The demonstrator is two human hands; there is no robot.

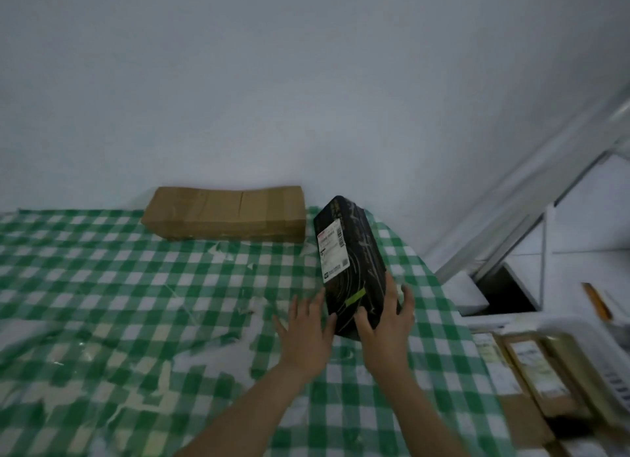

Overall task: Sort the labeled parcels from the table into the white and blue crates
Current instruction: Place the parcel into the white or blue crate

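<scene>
Picking up the black parcel (347, 262) near the right edge of the table (136, 286)
The right hand (388, 317) wraps its near end, the left hand (306, 323) touches the side with straight, spread fingers; I think the left should also close before lifting

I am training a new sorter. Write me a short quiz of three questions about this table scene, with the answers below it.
1. What colour is the parcel whose near end the right hand grips, with the left hand beside it?
2. True or false: the brown parcel lies at the far edge of the table, by the wall.
3. Where is the white label?
A) on the upper face of the gripped parcel
B) on the tablecloth
C) on the wall

Key: 1 black; 2 true; 3 A
</scene>
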